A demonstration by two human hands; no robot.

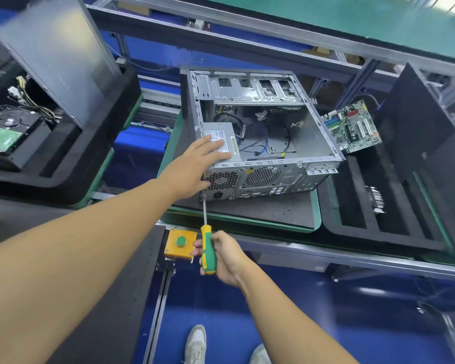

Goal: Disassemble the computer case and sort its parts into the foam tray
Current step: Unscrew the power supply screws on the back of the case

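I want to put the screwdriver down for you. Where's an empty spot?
Bare grey mat between the computer case and the green rim. Empty foam slots beside the heatsink, right tray. Crowded: left tray's hard drive and cables.

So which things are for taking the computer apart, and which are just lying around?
For the job: computer case, power supply under the left hand, screwdriver in the right hand, foam tray with the motherboard.

Just lying about: yellow button box, hard drive on the left, probably.

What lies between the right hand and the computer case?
In the head view, the screwdriver: its shaft runs from the right hand up to the case rear panel.
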